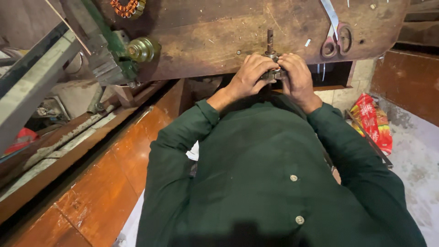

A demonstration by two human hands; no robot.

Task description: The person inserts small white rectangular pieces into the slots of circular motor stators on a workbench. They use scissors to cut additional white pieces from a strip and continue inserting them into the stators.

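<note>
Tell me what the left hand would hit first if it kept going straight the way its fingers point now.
The left hand already grips the small metal part with the upright shaft. Going on rightward, it would likely meet that part first, then the right hand on its far side. Depth is hard to judge.

Lighting: soft, even, moderately dim; source not visible, perhaps daylight from the right, where the floor point(418, 151) reads palest. Shadows: deep under the bench point(206, 41) edge and at lower left. Glare: small highlights on the brass knob point(142, 49) and orange board point(98, 192). Focus: hands sharp; shirt point(270, 183) slightly soft. Distortion: wide-angle stretch at edges, beam point(32, 87) bowed.
</note>
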